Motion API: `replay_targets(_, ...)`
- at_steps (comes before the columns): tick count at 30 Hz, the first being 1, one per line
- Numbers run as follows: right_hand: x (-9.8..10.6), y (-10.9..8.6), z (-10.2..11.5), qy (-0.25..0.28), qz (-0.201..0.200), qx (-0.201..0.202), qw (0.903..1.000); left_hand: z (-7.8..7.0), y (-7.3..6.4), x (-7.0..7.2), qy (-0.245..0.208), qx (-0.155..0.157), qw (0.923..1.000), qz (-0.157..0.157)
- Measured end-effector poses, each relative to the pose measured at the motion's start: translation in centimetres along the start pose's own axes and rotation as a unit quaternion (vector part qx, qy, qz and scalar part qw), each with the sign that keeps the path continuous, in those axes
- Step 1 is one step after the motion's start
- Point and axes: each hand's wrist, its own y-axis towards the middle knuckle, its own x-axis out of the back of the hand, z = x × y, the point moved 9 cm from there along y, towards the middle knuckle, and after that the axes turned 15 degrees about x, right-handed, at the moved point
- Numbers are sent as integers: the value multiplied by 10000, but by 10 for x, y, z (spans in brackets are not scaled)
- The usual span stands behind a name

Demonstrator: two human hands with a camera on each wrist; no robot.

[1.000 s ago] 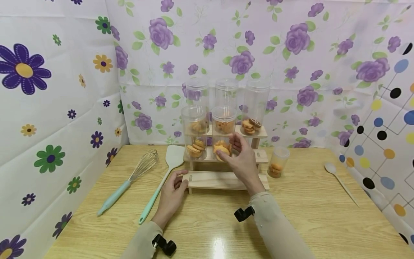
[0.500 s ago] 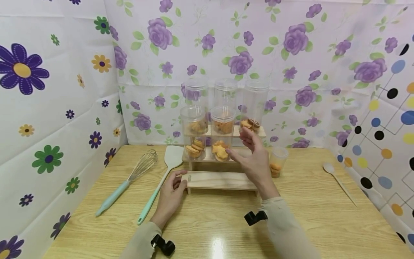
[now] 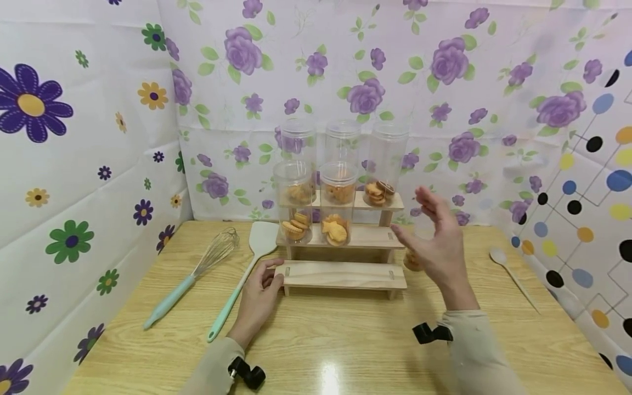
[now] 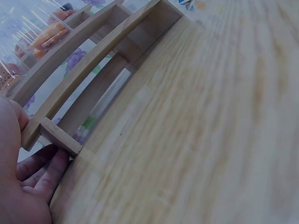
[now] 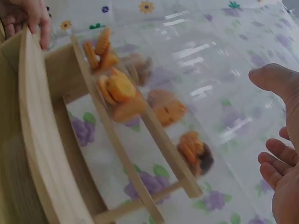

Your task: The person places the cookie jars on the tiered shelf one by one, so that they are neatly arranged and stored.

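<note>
My left hand (image 3: 260, 291) grips the left end of the lowest step of a three-step wooden display rack (image 3: 340, 273). In the left wrist view its fingertips (image 4: 55, 169) touch the rack's leg. My right hand (image 3: 438, 252) is in the air right of the rack, fingers apart, holding nothing. Behind it stands a short clear jar of cookies (image 3: 412, 260), mostly hidden. On the middle step stand two clear jars, the left one (image 3: 293, 203) with round cookies and the right one (image 3: 337, 204) with a fish-shaped cookie in front. Three taller jars, including the right-hand one (image 3: 387, 159), line the top step.
Left of the rack lie a whisk (image 3: 197, 275) and a white spatula (image 3: 263, 238) with a mint handle. A pale spoon (image 3: 513, 277) lies at the far right of the wooden table (image 3: 296, 345). Patterned cloths hang behind and at both sides.
My right hand has let go of the right jar on the middle step and moved right, to the short jar. The left hand stays at the rack's end.
</note>
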Motion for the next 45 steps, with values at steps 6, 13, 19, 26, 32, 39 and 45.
replay_targets(6, 33, -1, -16, -45, -350, -410, 9985, 1, 0, 0, -73, -19, 10000, 50)
replay_targets(13, 51, -9, -36, -324, -448, -922, 9942, 1, -1, 2, -75, -35, 10000, 32)
replay_targets(19, 52, -17, -50, -417, -370, -1249, 9906, -1, 0, 1, -86, -69, 9999, 12)
replay_targets(26, 52, -30, -74, -298, -322, -1592, 9863, -1, 0, 1, -99, -23, 9999, 30)
replay_targets(32, 52, -42, -94, -222, -233, -1759, 9839, -1, 0, 2, -107, -35, 9999, 46)
replay_targets(39, 42, -59, -114, -80, 4, -1772, 9841, -1, -1, 1, -79, -2, 10000, 15)
replay_targets(45, 32, -76, -133, 157, 84, -1746, 9845, -1, 0, 1, -59, -9, 10000, 7)
